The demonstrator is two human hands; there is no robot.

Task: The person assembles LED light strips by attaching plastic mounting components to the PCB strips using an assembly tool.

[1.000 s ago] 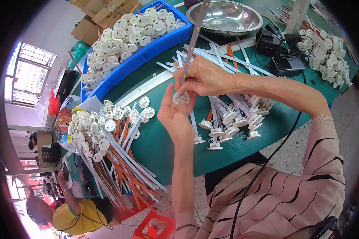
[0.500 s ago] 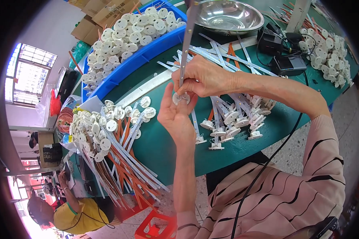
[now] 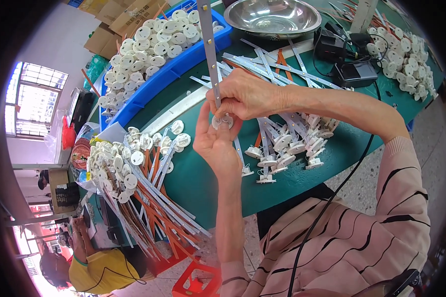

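My left hand (image 3: 214, 147) is closed around a round white plastic cap (image 3: 224, 122), its fingers behind the cap and thumb in front. Just above it, my right hand (image 3: 249, 94) pinches the lower end of a thin metal LED strip (image 3: 209, 49), which stands nearly upright. The strip's lower end meets the cap, but fingers hide how they join. Beyond and right of my hands lie several LED strips with white caps (image 3: 282, 143) at their near ends. At left rests a bundle of silver and orange strips (image 3: 158, 198), with white caps (image 3: 116, 166) heaped at its far end.
A blue bin (image 3: 171, 74) full of white caps stands at far left. Behind are a steel bowl (image 3: 272, 22) and black power adapters (image 3: 354, 74); more caps (image 3: 406, 64) lie far right. A black cable (image 3: 342, 185) crosses my right side. A person in yellow (image 3: 99, 270) sits lower left.
The upper end of the LED strip has swung left, and both hands have shifted slightly left with the strip and cap. The person in yellow has moved their arms.
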